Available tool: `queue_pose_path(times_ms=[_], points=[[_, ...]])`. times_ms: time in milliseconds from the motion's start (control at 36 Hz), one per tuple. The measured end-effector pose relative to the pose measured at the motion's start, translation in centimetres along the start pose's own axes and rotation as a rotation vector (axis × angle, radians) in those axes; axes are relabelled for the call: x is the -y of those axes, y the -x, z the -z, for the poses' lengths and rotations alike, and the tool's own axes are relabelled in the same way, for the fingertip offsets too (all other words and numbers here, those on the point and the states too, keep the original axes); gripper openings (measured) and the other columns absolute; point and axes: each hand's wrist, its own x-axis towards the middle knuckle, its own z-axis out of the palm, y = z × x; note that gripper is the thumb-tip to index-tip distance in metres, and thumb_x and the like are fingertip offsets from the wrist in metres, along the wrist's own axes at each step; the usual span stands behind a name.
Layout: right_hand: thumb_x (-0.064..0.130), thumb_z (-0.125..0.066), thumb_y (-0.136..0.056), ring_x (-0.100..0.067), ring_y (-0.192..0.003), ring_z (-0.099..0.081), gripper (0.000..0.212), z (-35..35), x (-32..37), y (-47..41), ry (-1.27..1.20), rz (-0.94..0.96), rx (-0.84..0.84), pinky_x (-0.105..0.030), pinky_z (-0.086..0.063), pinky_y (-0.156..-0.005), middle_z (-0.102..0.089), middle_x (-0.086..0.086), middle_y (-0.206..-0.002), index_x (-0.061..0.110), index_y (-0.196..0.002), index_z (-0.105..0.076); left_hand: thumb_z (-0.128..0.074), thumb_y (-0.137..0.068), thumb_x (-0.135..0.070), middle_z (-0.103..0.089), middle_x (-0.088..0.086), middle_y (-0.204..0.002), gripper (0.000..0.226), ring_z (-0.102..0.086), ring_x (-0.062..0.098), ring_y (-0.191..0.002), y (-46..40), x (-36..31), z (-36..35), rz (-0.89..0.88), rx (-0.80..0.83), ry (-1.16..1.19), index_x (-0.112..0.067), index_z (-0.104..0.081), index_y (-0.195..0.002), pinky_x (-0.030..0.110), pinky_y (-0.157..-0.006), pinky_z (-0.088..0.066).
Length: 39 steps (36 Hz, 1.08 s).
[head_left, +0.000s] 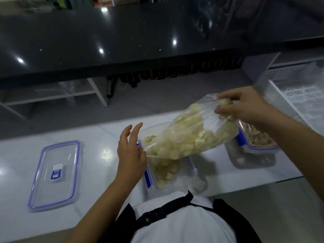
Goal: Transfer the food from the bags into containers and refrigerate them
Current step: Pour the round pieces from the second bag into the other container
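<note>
A clear plastic bag (192, 132) full of pale yellow food chunks hangs tilted, mouth down to the left, over an open clear container (191, 174) with blue clips. Several chunks (164, 170) lie inside that container. My right hand (245, 106) pinches the bag's raised closed end. My left hand (131, 151) holds the lower edge of the bag's mouth with thumb and palm, its fingers spread upward.
The container's clear lid (56, 174) with a blue seal lies flat on the white counter (98, 149) to the left. A second container (257, 142) holding brownish food stands at the right, under my right forearm. A black glossy upper counter (122, 41) overhangs behind.
</note>
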Motion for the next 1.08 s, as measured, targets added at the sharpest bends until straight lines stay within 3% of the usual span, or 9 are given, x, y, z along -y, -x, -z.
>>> queue_pose_path(times_ms=[167, 278, 472, 611, 750, 806, 917, 1028, 1083], points=[[0.003, -0.085, -0.07, -0.024, -0.068, -0.072, 0.037, 1.3, 0.9, -1.1, 0.06, -0.122, 0.149, -0.03, -0.058, -0.051, -0.073, -0.016, -0.093, 0.019, -0.101, -0.073, -0.052, -0.093, 0.01, -0.028, 0.006, -0.16, 0.07, -0.031, 0.023, -0.144, 0.1, -0.1, -0.1, -0.056, 0.002, -0.034, -0.029, -0.039, -0.15, 0.025, -0.111, -0.023], [0.009, -0.084, -0.062, -0.028, -0.075, -0.069, 0.042, 2.1, 2.1, -1.1, -0.005, -0.133, 0.152, -0.037, -0.056, -0.061, -0.07, -0.01, -0.087, 0.015, -0.102, -0.074, -0.055, -0.094, 0.007, -0.026, 0.004, -0.16, 0.07, -0.031, 0.022, -0.144, -0.1, 0.1, 0.1, -0.043, 0.004, -0.003, -0.031, -0.037, -0.151, 0.027, -0.11, -0.026], [-0.005, -0.077, -0.076, -0.031, -0.079, -0.067, 0.032, 1.6, 3.1, 0.2, -0.039, -0.073, 0.148, -0.026, -0.059, -0.052, -0.065, -0.024, -0.1, 0.017, -0.098, -0.071, -0.053, -0.092, 0.011, -0.026, 0.004, -0.16, 0.075, -0.031, 0.021, -0.144, 0.3, 0.3, 0.3, -0.039, -0.007, 0.024, -0.032, -0.036, -0.151, 0.038, -0.116, -0.034], [-0.01, -0.076, -0.077, -0.013, -0.059, -0.07, 0.038, 1.1, 3.1, 1.2, -0.001, 0.007, 0.176, -0.022, -0.056, -0.05, -0.072, -0.008, -0.08, 0.019, -0.101, -0.073, -0.053, -0.088, 0.015, -0.028, 0.005, -0.159, 0.079, -0.033, 0.024, -0.143, 0.8, 0.5, 0.1, -0.011, 0.013, 0.018, -0.03, -0.037, -0.151, 0.044, -0.116, -0.038], [-0.01, -0.073, -0.079, -0.008, -0.055, -0.068, 0.04, 1.0, 4.0, 1.7, -0.053, 0.064, 0.135, -0.017, -0.053, -0.05, -0.069, -0.011, -0.076, 0.018, -0.107, -0.072, -0.051, -0.086, 0.013, -0.033, 0.005, -0.156, 0.078, -0.035, 0.024, -0.141, 1.5, 0.7, -0.3, -0.037, 0.062, 0.005, -0.03, -0.039, -0.15, 0.048, -0.117, -0.035], [-0.011, -0.073, -0.079, -0.007, -0.054, -0.067, 0.042, 0.1, 4.3, 2.2, -0.003, 0.101, 0.17, -0.017, -0.053, -0.049, -0.07, -0.012, -0.078, 0.018, -0.109, -0.072, -0.05, -0.087, 0.014, -0.034, 0.005, -0.156, 0.078, -0.037, 0.025, -0.14, 1.5, 1.0, -0.5, -0.009, 0.07, -0.001, -0.03, -0.039, -0.15, 0.046, -0.117, -0.036], [-0.006, -0.076, -0.078, -0.009, -0.063, -0.07, 0.039, 0.4, 6.1, 2.5, -0.124, 0.166, 0.106, -0.019, -0.057, -0.057, -0.07, -0.013, -0.091, 0.027, -0.099, -0.075, -0.054, -0.093, 0.004, -0.036, 0.001, -0.154, 0.068, -0.041, 0.018, -0.132, 1.4, 1.6, -0.6, 0.005, 0.062, 0.024, -0.034, -0.04, -0.149, 0.026, -0.106, -0.034], [-0.003, -0.077, -0.078, -0.007, -0.078, -0.073, 0.042, -1.8, 7.0, 3.3, -0.066, 0.252, 0.192, -0.018, -0.057, -0.065, -0.076, 0.001, -0.088, 0.034, -0.099, -0.075, -0.057, -0.093, 0.003, -0.035, 0.001, -0.153, 0.069, -0.04, 0.021, -0.135, 1.5, 2.3, -0.8, 0.028, 0.111, 0.016, -0.034, -0.04, -0.148, 0.033, -0.11, -0.036], [-0.002, -0.076, -0.079, -0.004, -0.082, -0.072, 0.043, -3.4, 7.1, 4.0, -0.014, 0.286, 0.223, -0.017, -0.057, -0.068, -0.075, 0.007, -0.089, 0.032, -0.105, -0.076, -0.057, -0.095, -0.001, -0.034, 0.001, -0.154, 0.066, -0.039, 0.021, -0.136, 1.5, 2.7, -0.6, 0.056, 0.128, 0.017, -0.034, -0.04, -0.149, 0.027, -0.108, -0.033]])
